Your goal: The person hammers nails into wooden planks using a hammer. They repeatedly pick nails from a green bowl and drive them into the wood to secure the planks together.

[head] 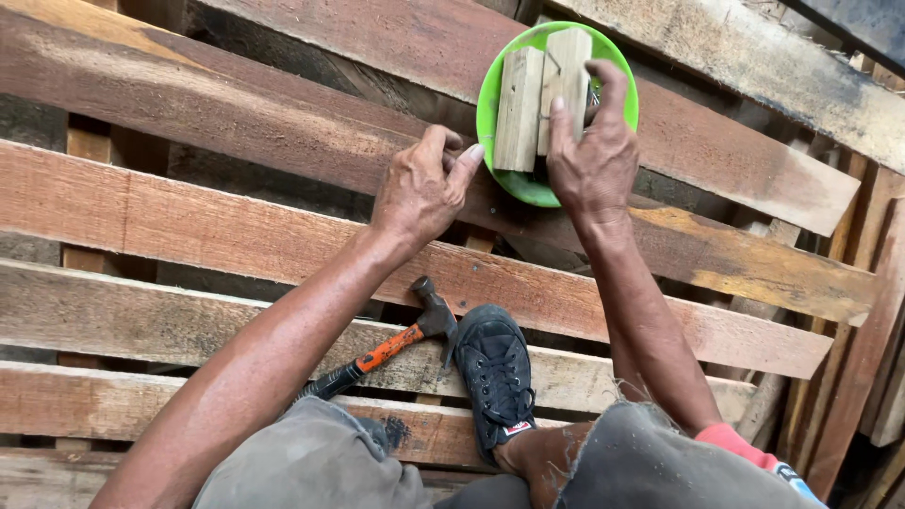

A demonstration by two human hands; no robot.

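My right hand [592,160] reaches into a green plastic bowl [504,174] that rests on the wooden slats; thumb and forefinger pinch around a pale wood block [564,66] standing in it. A second pale block [518,108] leans beside the first. Small metal bits, perhaps nails, show under the fingers, too hidden to tell. My left hand [422,188] rests loosely curled on a reddish plank [189,217] just left of the bowl, and anything it holds is hidden. A claw hammer [396,344] with an orange and black handle lies on a lower slat by my black shoe [495,377].
I am sitting on a stack of rough wooden pallets, slats running left to right with dark gaps between them. More planks lean at the right edge [867,311]. My knees in grey shorts fill the bottom.
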